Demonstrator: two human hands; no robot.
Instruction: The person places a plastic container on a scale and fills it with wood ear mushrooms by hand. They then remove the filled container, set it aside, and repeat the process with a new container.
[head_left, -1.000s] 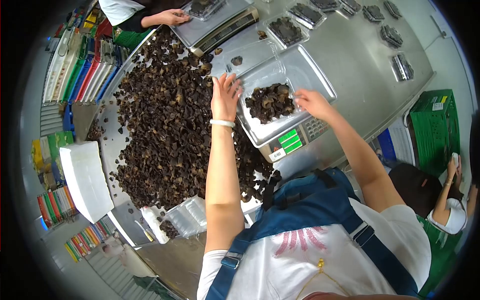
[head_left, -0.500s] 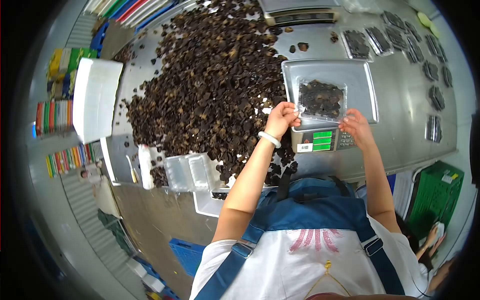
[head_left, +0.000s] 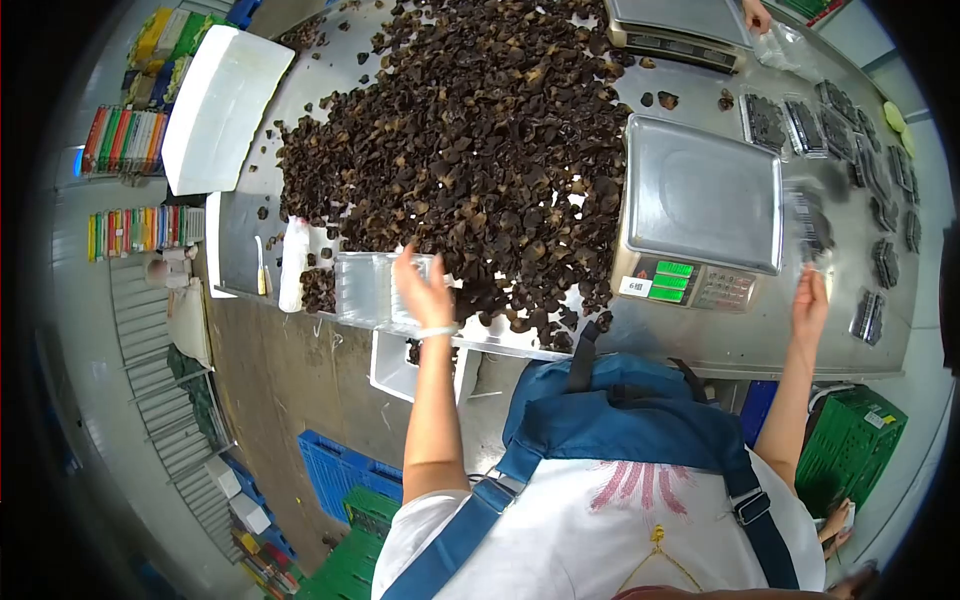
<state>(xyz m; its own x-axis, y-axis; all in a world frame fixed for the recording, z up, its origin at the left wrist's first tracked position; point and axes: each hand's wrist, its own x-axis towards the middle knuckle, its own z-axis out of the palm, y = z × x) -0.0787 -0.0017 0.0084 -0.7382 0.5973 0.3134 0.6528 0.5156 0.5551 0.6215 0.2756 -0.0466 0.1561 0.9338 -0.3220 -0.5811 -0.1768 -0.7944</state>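
Note:
My left hand (head_left: 425, 288), its fingers apart, reaches over a stack of clear plastic trays (head_left: 365, 285) at the table's front edge. With my right hand (head_left: 811, 296) I pinch the near edge of a clear plastic box (head_left: 812, 222) of dark wood ear mushrooms, blurred by motion, right of the scale. The digital scale (head_left: 703, 190) has a bare metal pan and a lit green display. A large heap of wood ear mushrooms (head_left: 490, 130) spreads over the metal table beyond my left hand.
Several filled boxes (head_left: 765, 122) lie at the right of the table. A second scale (head_left: 680, 25) stands at the back, near another person's hand (head_left: 757, 14). A white foam box (head_left: 420, 378) sits below the front edge. Green crates (head_left: 855, 445) stand at lower right.
My right hand has carried the filled box off the scale pan to the right. My left hand has let go of it and moved left to the tray stack. The view has shifted.

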